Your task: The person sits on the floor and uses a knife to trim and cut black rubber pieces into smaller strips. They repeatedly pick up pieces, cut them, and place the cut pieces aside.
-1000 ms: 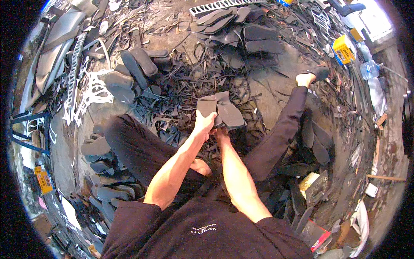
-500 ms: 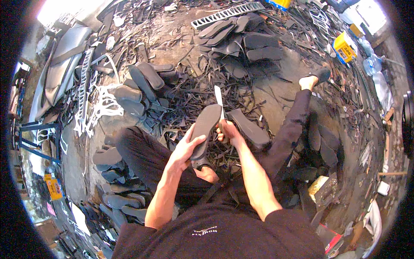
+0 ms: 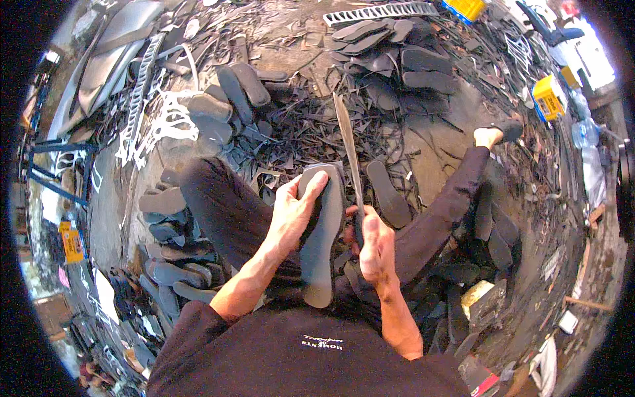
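Note:
A dark grey shoe sole [image 3: 320, 248] stands upright in front of my body, its flat face toward me. My left hand [image 3: 294, 210] is closed on its left edge near the top, the thumb pressed on the face. To the right of the sole, my right hand [image 3: 376, 246] grips the handle of a long knife [image 3: 347, 135]. The blade points away from me and a little left, just right of the sole's upper end. Whether blade and sole touch, I cannot tell. Another dark sole [image 3: 389, 195] lies beyond my right hand, beside my leg.
Dark cut-off strips [image 3: 301, 142] cover the ground between my legs. Stacked soles stand in a far pile [image 3: 423, 63], a left-hand pile [image 3: 248, 86] and beside my left knee [image 3: 165, 202]. White lattice scraps [image 3: 169, 122] lie at left; a yellow box [image 3: 549, 98] stands far right.
The sole has come closer to me and turned more upright, and my left hand has shifted toward its top. The knife has moved up, showing more blade. The head view has shifted slightly.

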Tool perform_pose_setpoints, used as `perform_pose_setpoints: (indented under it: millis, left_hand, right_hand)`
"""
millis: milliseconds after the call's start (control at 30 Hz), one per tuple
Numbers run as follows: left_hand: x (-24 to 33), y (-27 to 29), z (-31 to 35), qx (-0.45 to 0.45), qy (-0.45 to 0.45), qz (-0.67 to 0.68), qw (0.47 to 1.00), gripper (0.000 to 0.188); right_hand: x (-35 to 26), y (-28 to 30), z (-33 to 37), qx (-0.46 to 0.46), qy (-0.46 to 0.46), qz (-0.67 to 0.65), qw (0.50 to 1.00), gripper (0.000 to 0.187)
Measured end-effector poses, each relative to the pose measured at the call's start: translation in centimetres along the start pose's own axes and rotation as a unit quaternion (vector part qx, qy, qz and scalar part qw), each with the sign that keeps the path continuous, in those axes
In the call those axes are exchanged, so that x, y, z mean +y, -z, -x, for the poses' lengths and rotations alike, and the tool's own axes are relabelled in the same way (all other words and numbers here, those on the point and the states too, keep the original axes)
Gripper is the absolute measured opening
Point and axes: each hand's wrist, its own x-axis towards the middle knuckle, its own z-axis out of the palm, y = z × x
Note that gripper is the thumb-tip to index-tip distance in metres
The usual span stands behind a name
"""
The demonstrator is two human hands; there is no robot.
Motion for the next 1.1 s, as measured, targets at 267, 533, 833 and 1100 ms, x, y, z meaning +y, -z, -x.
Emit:
perform_pose_setpoints:
  millis: [267, 533, 833, 1100]
  left_hand:
    - [1.7, 1.8, 2.5, -0.04, 0.074, 0.027, 0.996, 0.036]
    - [4.1, 0.9, 3.5, -0.17, 0.065, -0.026, 0.983, 0.037]
    - [6.4, 1.8, 3.2, -0.197, 0.086, -0.031, 0.976, 0.04]
    - [6.6, -1.2, 4.5, -0.298, 0.115, -0.097, 0.943, 0.037]
  right_hand:
    - [1.9, 0.0, 9.1, 0.014, 0.004, 0.19, 0.982, 0.041]
    - [-1.9, 1.1, -1.7, -0.037, 0.05, 0.101, 0.993, 0.054]
    - [-7.3, 9.0, 1.9, -0.143, -0.017, 0.216, 0.966, 0.046]
    - [-10.2, 10.5, 1.6, -0.214, -0.028, 0.256, 0.942, 0.044]
